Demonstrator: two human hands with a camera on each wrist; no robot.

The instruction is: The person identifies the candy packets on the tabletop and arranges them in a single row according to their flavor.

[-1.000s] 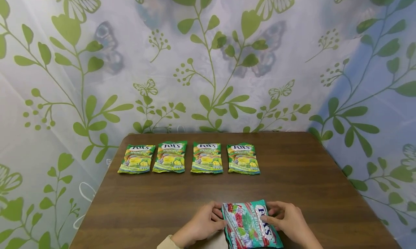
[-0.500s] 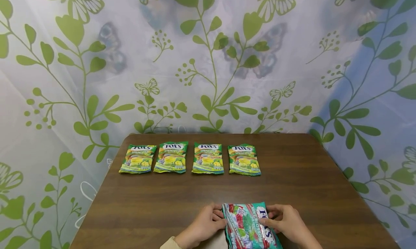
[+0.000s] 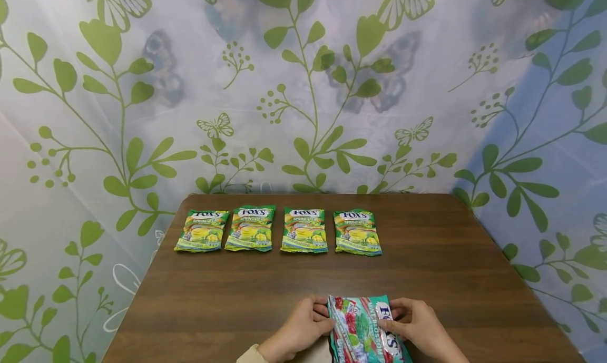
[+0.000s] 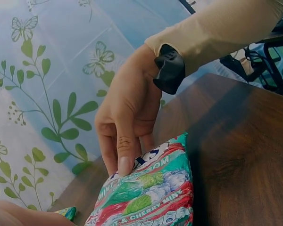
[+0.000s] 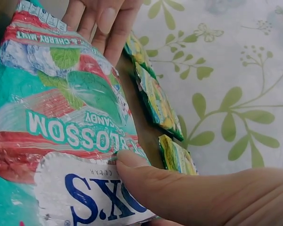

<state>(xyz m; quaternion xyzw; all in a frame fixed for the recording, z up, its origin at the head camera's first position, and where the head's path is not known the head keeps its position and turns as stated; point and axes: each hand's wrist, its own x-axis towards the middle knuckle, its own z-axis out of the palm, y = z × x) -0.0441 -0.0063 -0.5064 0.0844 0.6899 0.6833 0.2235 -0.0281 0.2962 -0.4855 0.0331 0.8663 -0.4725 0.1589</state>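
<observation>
A teal and red Fox's Mint Blossom candy bag [image 3: 362, 331] lies turned sideways at the table's near side. My right hand [image 3: 419, 323] pinches its lettered end, thumb on the front and fingers behind; the left wrist view shows this grip of the right hand [image 4: 129, 113] from across. At the opposite end my left hand [image 3: 305, 323] touches the bag's edge. In the right wrist view the fingers of the left hand [image 5: 101, 23] are fairly straight beside the bag, the thumb off its front. The bag's near end is cut off below the head view.
Several green and yellow Fox's Spring Tea bags [image 3: 303, 230] lie in a row across the back of the brown table [image 3: 227, 294]. A leaf-patterned curtain [image 3: 303, 89] hangs behind it. Dark equipment [image 4: 273, 61] stands past the table in the left wrist view.
Both hands stay at the same ends of the mint bag. The bag and left hand shift slightly right in the head view, partly with the camera. The back row stays put.
</observation>
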